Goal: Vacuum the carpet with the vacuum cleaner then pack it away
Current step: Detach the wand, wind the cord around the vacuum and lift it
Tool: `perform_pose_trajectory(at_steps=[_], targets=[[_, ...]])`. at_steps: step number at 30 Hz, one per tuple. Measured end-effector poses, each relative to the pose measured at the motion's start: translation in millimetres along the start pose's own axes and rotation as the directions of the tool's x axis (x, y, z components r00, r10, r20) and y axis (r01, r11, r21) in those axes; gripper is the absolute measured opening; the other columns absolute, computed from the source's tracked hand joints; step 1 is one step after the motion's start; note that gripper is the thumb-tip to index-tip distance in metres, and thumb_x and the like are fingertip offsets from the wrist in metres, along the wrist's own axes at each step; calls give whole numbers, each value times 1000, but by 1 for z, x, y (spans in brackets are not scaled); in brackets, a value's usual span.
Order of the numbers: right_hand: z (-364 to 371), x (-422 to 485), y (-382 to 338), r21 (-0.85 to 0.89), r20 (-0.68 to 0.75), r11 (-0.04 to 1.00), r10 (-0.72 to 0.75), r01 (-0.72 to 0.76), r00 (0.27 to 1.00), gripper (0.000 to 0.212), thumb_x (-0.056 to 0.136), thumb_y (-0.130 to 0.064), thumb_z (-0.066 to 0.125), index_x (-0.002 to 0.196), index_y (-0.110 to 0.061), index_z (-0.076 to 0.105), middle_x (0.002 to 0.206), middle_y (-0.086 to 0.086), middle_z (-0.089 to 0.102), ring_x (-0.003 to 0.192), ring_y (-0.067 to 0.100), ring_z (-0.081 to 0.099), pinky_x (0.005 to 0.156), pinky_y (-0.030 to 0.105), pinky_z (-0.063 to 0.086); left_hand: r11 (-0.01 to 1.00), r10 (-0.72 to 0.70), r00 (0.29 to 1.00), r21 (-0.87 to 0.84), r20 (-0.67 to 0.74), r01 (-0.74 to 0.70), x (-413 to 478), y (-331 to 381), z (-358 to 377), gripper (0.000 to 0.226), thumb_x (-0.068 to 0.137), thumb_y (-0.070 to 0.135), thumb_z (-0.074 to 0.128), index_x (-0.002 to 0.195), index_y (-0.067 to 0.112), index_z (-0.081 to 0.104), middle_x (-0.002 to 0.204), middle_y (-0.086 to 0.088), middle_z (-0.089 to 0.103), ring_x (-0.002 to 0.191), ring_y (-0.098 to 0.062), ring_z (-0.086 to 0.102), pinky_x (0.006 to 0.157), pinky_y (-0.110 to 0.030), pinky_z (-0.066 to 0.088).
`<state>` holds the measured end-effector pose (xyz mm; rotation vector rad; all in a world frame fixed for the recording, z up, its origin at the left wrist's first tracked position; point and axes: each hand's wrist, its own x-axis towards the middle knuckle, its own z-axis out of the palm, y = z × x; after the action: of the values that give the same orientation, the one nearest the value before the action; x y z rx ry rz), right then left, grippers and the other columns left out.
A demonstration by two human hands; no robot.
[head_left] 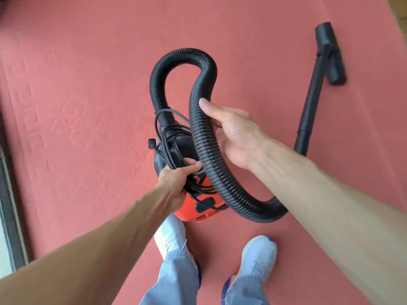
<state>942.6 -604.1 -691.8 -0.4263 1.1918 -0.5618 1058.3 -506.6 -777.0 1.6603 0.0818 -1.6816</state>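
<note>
A small red and black vacuum cleaner (198, 208) hangs just above the red carpet (77, 95), in front of my feet. My left hand (176, 181) grips its top handle together with the coiled black power cord (169, 128). The ribbed black hose (202, 137) rises from the front of the cleaner, loops over and curves back down to the right. My right hand (233, 133) holds this hose midway, thumb on top and fingers curled underneath. The black wand (310, 102) lies on the carpet at the right, ending in the floor nozzle (330, 53).
My two feet in pale shoes (257, 256) stand on the carpet below the cleaner. A grey door or window frame (8, 205) runs along the left edge. Bare floor shows at the top right corner (398, 14).
</note>
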Motion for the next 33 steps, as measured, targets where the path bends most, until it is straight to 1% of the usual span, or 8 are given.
perform_pose_trajectory(at_steps=[5, 8, 15, 19, 24, 27, 30, 33], targets=[[29, 19, 1, 64, -54, 998, -17, 21, 998, 21, 87, -19, 72, 87, 1, 65, 63, 9, 61, 53, 22, 60, 52, 35, 55, 986, -118, 974, -93, 194, 138, -10, 4, -4, 10, 65, 5, 66, 74, 9, 66, 70, -5, 60, 65, -18, 50, 80, -33, 45], [41, 47, 35, -255, -301, 946, -274, 200, 913, 16, 86, -21, 72, 88, -5, 71, 72, 4, 70, 62, 18, 63, 68, 38, 57, 950, -106, 971, -266, 216, 163, -16, 2, 0, 21, 89, 12, 48, 78, 8, 66, 76, -8, 66, 71, -23, 62, 71, -32, 58], [46, 78, 84, -426, -436, 885, -385, 190, 813, 33, 84, -28, 72, 114, -15, 64, 100, 0, 68, 98, 17, 65, 95, 37, 50, 903, -72, 964, -394, 257, 172, -21, -8, -10, 57, 86, 45, 64, 133, 12, 64, 128, -8, 69, 122, -22, 64, 108, -38, 45], [32, 73, 78, -525, -312, 834, -373, 168, 874, 26, 87, -34, 68, 107, -16, 66, 103, -1, 67, 98, 15, 64, 95, 36, 50, 885, -81, 984, -443, 159, 145, -18, -9, -3, 49, 72, 35, 77, 113, 8, 71, 108, -6, 72, 104, -22, 66, 104, -39, 50], [-82, 45, 62, -931, -337, 323, -579, -171, 742, 34, 90, -28, 60, 121, -15, 55, 128, 9, 46, 125, 29, 41, 106, 41, 32, 913, -119, 993, -394, -7, 106, -12, -1, 4, 32, 69, 45, 77, 82, 18, 65, 72, 0, 62, 52, -10, 58, 59, -24, 54], [-142, 29, 63, -731, -672, 426, -315, -533, 670, 66, 86, -38, 68, 139, -10, 39, 137, 17, 40, 127, 36, 39, 104, 47, 36, 907, -130, 991, -408, -28, 108, -9, 5, 7, 33, 80, 50, 73, 79, 19, 63, 69, 0, 60, 48, -11, 56, 50, -20, 53], [-157, 17, 65, -386, -663, 798, 108, -463, 740, 54, 91, -35, 66, 129, -2, 47, 110, 13, 61, 93, 29, 62, 77, 42, 54, 894, -132, 991, -434, -25, 108, -7, 4, 6, 44, 81, 62, 66, 76, 19, 61, 66, 0, 59, 49, -12, 56, 50, -21, 54], [-148, 18, 66, -330, -608, 868, 105, -371, 787, 29, 89, -34, 67, 99, -8, 61, 96, 11, 70, 74, 24, 68, 65, 35, 55, 862, -139, 990, -493, 0, 121, -6, 0, -3, 60, 82, 75, 52, 69, 17, 59, 60, -1, 57, 51, -15, 51, 61, -28, 50]])
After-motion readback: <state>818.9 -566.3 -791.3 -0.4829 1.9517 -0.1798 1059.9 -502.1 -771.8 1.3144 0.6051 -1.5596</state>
